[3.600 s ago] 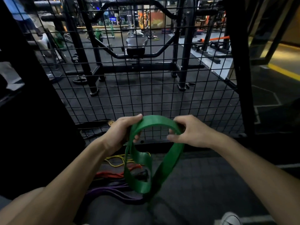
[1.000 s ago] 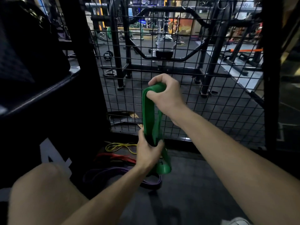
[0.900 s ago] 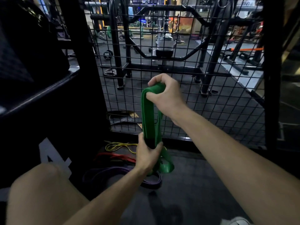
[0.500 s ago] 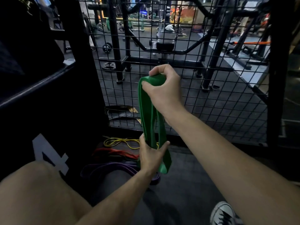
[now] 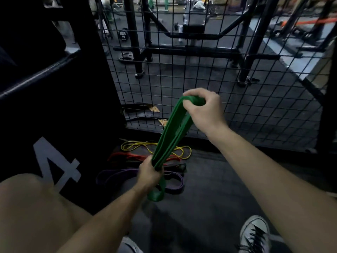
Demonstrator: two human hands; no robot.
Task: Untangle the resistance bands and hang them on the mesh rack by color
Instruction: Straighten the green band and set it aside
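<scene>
Two hands stretch the wide green rubber resistance band; right hand curls round its top fold, left hand grips lower; likely limp, light, best held at folds.

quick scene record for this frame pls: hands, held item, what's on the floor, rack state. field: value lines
left hand: grips the lower part of the green band
right hand: holds the band's top fold, raised before the mesh rack
green band: folded into several layers, stretched between both hands, bottom loop hanging below the left hand
floor pile: yellow band, red band, purple band, lying loose at the foot of the mesh
rack: no band visibly hung on it
beside: black box marked 4
</scene>
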